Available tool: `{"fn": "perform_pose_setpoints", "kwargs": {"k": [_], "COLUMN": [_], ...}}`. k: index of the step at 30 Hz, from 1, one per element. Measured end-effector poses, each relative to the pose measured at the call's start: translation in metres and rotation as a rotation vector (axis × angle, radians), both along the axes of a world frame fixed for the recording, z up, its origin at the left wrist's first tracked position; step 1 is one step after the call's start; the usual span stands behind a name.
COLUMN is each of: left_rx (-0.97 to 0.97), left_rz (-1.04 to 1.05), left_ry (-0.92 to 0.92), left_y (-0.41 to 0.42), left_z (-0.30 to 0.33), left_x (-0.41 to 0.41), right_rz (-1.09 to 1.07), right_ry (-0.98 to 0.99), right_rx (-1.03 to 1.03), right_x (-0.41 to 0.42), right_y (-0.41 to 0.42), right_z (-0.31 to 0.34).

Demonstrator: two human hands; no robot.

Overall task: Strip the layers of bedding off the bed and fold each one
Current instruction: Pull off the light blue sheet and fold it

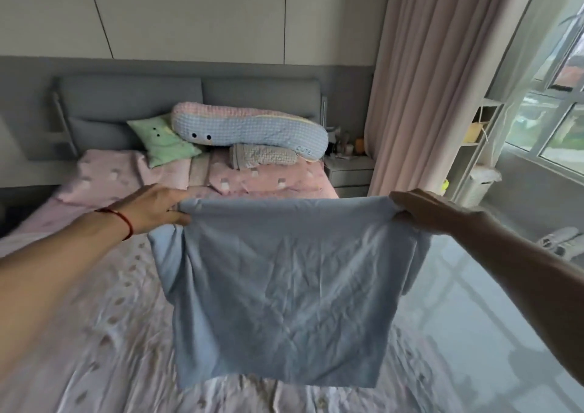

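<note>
A light blue blanket [284,286] hangs doubled over in the air above the bed. My left hand [155,207] pinches its upper left corner and my right hand [423,211] grips its upper right corner, so the top edge is stretched level between them. Its lower edge hangs just above the pink patterned sheet [94,333] that covers the mattress. Extra blue layers stick out behind the left and right sides.
At the head of the bed lie a green pillow [164,142], a long blue checked bolster [249,128] and a small grey roll [264,156] against the grey headboard [126,96]. A nightstand [349,170], pink curtain [426,80], window and shoes [559,240] are to the right.
</note>
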State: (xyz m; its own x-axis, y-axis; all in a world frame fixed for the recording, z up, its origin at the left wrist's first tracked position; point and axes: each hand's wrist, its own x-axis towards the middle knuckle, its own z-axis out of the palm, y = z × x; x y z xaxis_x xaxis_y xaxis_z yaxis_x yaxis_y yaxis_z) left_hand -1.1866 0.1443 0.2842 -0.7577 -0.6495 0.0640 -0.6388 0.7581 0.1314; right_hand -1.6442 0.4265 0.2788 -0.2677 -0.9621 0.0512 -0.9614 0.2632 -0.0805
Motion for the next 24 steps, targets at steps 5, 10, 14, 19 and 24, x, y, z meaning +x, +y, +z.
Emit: {"fn": "perform_pose_setpoints", "kwargs": {"k": [5, 10, 14, 19, 24], "left_rx": [0.116, 0.000, -0.182, -0.408, -0.333], "left_rz": [0.027, 0.201, 0.284, 0.208, 0.292], "left_ry": [-0.215, -0.238, -0.054, 0.130, -0.012], "left_y": [-0.045, -0.064, -0.069, -0.053, -0.059], "left_z": [-0.021, -0.014, 0.013, 0.023, -0.070], "left_x": [0.005, -0.014, -0.025, -0.013, 0.040], "right_rz": [0.089, 0.047, 0.025, 0.074, 0.231], "right_ry": [0.025, 0.085, 0.099, 0.148, 0.204], "right_rx": [-0.047, -0.148, -0.345, -0.551, -0.576], "right_x": [-0.042, -0.058, -0.064, -0.061, -0.048], "right_y": [-0.077, -0.155, -0.192, -0.186, -0.131], "right_z": [-0.039, -0.048, -0.036, -0.018, -0.075]}}
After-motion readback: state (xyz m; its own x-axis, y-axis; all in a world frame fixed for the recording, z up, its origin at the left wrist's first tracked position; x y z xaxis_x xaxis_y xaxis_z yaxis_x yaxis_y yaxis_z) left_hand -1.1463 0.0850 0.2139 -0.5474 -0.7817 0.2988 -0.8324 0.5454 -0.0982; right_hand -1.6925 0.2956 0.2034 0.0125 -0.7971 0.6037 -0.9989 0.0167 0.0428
